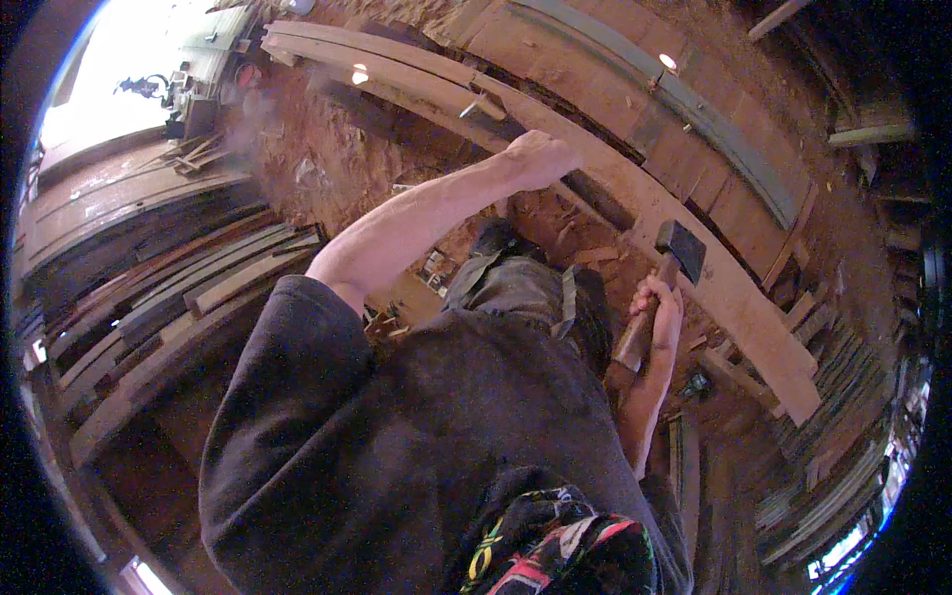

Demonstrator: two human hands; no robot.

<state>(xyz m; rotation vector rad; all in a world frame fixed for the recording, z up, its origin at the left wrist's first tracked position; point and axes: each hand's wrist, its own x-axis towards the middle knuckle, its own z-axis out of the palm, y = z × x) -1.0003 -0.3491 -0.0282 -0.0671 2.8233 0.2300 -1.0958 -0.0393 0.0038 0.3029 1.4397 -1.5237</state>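
My right hand (654, 296) grips the wooden handle of a hammer (682, 248) just below its dark, blocky head, which is raised in front of the timber. My left hand (542, 159) is closed in a fist over the long wooden beam (734, 302). Whatever it holds, if anything, is hidden under the hand. Left of that fist, a small pale peg-like piece (471, 105) sticks up at the beam. A long dark recess shows in the beam's near side, to the right of the fist.
Beyond the beam lie wide planks (585, 69) and a long grey strip (734, 139). Stacked boards (208, 278) stand at the left, with more timber (833, 476) at the lower right. Shavings and sawdust (337, 164) cover the floor. A bright opening (109, 89) is at the far left.
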